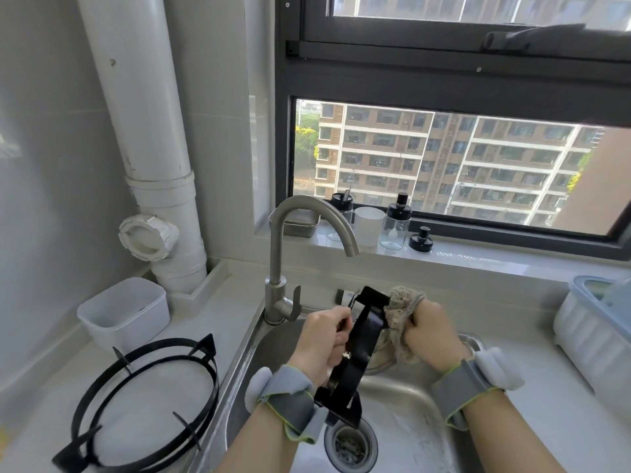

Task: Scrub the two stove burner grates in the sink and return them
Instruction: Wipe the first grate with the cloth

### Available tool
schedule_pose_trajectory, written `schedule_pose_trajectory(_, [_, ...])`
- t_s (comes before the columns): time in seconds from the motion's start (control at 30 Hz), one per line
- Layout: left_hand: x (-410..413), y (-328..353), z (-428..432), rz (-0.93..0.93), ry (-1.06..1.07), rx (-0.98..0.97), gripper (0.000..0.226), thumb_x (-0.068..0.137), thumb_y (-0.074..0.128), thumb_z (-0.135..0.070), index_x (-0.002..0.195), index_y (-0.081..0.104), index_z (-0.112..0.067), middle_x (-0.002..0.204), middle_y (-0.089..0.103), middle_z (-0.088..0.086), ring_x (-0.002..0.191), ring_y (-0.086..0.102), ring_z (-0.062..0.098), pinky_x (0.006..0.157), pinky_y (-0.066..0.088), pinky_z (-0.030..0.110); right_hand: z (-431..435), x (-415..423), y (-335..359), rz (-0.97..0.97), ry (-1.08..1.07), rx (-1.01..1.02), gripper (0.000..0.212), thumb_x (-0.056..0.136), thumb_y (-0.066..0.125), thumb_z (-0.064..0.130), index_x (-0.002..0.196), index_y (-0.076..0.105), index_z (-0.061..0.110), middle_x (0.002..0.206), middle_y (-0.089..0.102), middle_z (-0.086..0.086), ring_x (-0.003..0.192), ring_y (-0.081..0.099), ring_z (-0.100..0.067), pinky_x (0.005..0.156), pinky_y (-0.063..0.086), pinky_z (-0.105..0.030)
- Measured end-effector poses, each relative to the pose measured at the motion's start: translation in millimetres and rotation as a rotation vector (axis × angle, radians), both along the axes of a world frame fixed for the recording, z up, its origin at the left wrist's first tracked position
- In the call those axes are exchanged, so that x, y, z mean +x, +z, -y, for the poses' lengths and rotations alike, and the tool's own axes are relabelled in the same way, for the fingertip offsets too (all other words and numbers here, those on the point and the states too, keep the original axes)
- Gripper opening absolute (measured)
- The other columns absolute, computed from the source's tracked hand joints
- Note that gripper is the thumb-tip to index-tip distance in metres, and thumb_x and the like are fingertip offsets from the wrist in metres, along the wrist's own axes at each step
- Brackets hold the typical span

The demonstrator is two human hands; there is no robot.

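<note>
left hand (322, 339): fingers curled, gripping | right hand (432, 336): fingers clenched, gripping

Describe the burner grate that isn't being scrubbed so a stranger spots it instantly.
Start at the stainless steel sink; on the countertop to its left, in front of the white plastic tub, lies a round black metal grate. Unlike its twin held over the sink, it lies untouched.

The person wears a matching band on each wrist. The left wrist band (290, 404) is a wide strap of dark grey fabric edged with thin lime-green piping, with a pale, soft-looking rounded pad (255, 387) on its outer side. The right wrist band (466, 387) is alike: grey strap, lime-green trim, and a pale padded block (500, 368). The left hand (324, 339) and right hand (430, 332) are bare, as are the forearms.
</note>
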State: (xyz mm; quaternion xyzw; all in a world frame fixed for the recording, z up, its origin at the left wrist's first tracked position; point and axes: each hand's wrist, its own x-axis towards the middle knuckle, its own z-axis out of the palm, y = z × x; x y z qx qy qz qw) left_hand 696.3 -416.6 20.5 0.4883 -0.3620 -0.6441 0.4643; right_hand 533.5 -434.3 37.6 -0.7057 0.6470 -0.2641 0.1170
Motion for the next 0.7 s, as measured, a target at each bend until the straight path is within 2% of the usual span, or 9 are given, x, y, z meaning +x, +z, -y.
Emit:
schedule_pose_trajectory(0.07, [-1.7,0.8,-0.9,-0.011,-0.016,0.008,0.036,0.092,0.045,-0.018,0.056,0.046,-0.014,0.037,0.028,-0.005,0.025,0.017,0.006,0.032,0.012,0.007,-1.6,0.3,-5.2,0.049,-0.036,0.015,0.021,0.079,0.049,-0.011,0.096,0.061,-0.013,0.094,0.063,-0.023,0.087,0.059,-0.038,0.060,0.028,-0.014])
schedule_pose_trajectory(0.17, [-2.2,5.6,0.3,-0.014,-0.026,0.008,0.036,0.093,0.045,-0.019,0.057,0.047,-0.014,0.036,0.029,-0.006,0.024,0.018,0.006,0.033,0.013,0.006,-2.5,6.4,-12.1,0.071,-0.093,0.011,0.019,0.077,0.047,-0.011,0.089,0.062,-0.012,0.093,0.065,-0.024,0.085,0.060,-0.037,0.062,0.027,-0.015])
schedule_pose_trajectory(0.23, [-0.6,6.7,0.7,-0.038,-0.009,0.021,0.035,0.092,0.044,-0.019,0.058,0.047,-0.014,0.036,0.029,-0.006,0.024,0.018,0.006,0.032,0.013,0.006,-3.2,13.5,-17.7,0.026,-0.100,-0.012,0.018,0.080,0.046,-0.008,0.085,0.063,-0.004,0.096,0.064,-0.022,0.088,0.058,-0.034,0.065,0.026,-0.014])
schedule_pose_trajectory(0.3, [1.0,5.5,-0.8,-0.071,0.004,0.038,0.034,0.093,0.043,-0.019,0.059,0.047,-0.014,0.036,0.027,-0.007,0.024,0.017,0.005,0.032,0.011,0.006,-4.8,17.6,-22.0,0.013,-0.092,-0.059,0.019,0.083,0.046,-0.005,0.092,0.063,-0.001,0.101,0.063,-0.020,0.093,0.058,-0.032,0.067,0.028,-0.015])
schedule_pose_trajectory(0.47, [4.6,-0.5,-4.4,-0.112,0.011,0.049,0.034,0.095,0.041,-0.019,0.064,0.052,-0.011,0.036,0.031,-0.007,0.023,0.020,0.004,0.029,0.011,0.009,-9.9,17.0,-16.4,0.149,-0.110,-0.083,0.015,0.082,0.049,-0.011,0.080,0.060,-0.021,0.082,0.062,-0.034,0.082,0.057,-0.047,0.069,0.040,-0.043])
schedule_pose_trajectory(0.6, [2.0,1.7,0.5,-0.031,-0.021,0.065,0.036,0.096,0.041,-0.020,0.066,0.057,-0.007,0.040,0.045,-0.004,0.030,0.037,0.008,0.032,0.025,0.013,-13.5,19.0,-9.5,0.264,-0.151,-0.071,0.018,0.084,0.046,-0.013,0.079,0.058,-0.025,0.082,0.060,-0.039,0.082,0.056,-0.050,0.071,0.043,-0.046])
schedule_pose_trajectory(0.7, [0.5,5.6,7.6,0.079,0.020,0.081,0.042,0.098,0.041,-0.033,0.070,0.060,-0.008,0.052,0.055,0.001,0.044,0.048,0.014,0.044,0.039,0.020,-16.8,22.0,-9.3,0.257,-0.087,-0.084,0.015,0.082,0.047,-0.015,0.078,0.059,-0.024,0.080,0.061,-0.038,0.080,0.057,-0.048,0.070,0.043,-0.044])
